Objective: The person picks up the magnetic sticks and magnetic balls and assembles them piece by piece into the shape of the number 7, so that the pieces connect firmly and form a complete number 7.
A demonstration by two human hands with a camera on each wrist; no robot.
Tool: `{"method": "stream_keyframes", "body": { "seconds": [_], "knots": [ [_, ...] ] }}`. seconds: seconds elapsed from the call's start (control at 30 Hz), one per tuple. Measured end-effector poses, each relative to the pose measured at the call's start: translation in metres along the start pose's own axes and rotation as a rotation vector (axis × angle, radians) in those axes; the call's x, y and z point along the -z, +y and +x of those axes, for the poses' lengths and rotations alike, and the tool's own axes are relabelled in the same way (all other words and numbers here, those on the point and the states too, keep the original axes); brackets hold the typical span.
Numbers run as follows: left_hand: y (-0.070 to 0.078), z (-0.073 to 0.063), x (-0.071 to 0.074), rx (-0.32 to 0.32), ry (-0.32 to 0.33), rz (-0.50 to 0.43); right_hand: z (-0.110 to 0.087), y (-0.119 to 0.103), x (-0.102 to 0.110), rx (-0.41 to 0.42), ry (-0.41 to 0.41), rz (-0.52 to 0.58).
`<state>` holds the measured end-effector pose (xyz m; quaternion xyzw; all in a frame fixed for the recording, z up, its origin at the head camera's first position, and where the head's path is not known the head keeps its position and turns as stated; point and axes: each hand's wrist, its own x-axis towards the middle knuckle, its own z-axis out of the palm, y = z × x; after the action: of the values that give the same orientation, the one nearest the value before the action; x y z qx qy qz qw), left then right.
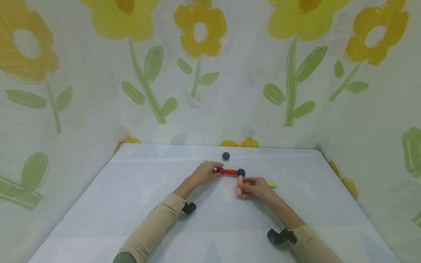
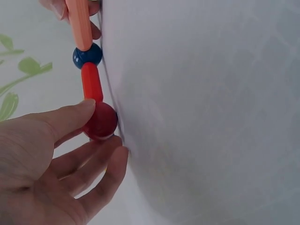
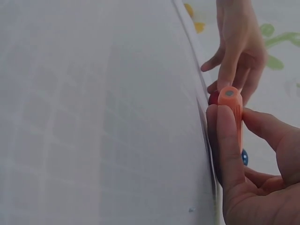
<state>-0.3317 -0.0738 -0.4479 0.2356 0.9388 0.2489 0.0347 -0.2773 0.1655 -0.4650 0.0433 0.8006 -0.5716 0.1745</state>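
Note:
A red ball [image 1: 220,170], a red rod [image 1: 230,172], a blue ball [image 1: 241,172] and an orange rod [image 1: 239,186] are joined end to end with a bend at the blue ball. My left hand [image 1: 204,173] pinches the red ball, its thumb against the ball where the red rod [image 2: 92,82] meets it. My right hand [image 1: 258,188] grips the orange rod [image 3: 231,98] between thumb and fingers. A grey dot shows in that rod's free end in the right wrist view. The blue ball [image 2: 87,56] stands between the two rods, partly hidden in the right wrist view.
Another blue ball [image 1: 226,156] lies farther back on the white table [image 1: 158,215]. A yellow-green rod [image 1: 271,185] lies right of my right hand, partly covered by it. Flower-printed sheeting [image 1: 236,91] hangs behind and beside the table.

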Motion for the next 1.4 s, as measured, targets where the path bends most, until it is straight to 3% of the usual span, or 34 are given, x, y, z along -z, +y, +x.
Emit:
{"method": "stream_keyframes", "body": {
  "seconds": [0.2, 0.37, 0.57, 0.9, 1.4],
  "knots": [
    [0.004, -0.006, 0.001, -0.040, 0.096, 0.041, 0.000, 0.000, 0.000, 0.021, 0.014, -0.010],
    [0.012, -0.013, -0.001, -0.080, 0.137, -0.002, 0.000, 0.002, 0.001, 0.033, 0.001, -0.005],
    [0.023, -0.022, -0.005, -0.119, 0.020, -0.156, -0.001, 0.004, 0.004, 0.016, -0.016, 0.045],
    [0.034, -0.024, -0.019, -0.035, -0.162, -0.464, 0.000, 0.001, 0.003, 0.022, -0.040, 0.053],
    [0.037, -0.021, -0.029, 0.011, -0.214, -0.786, -0.004, 0.004, 0.004, 0.068, -0.092, 0.082]
  ]
}}
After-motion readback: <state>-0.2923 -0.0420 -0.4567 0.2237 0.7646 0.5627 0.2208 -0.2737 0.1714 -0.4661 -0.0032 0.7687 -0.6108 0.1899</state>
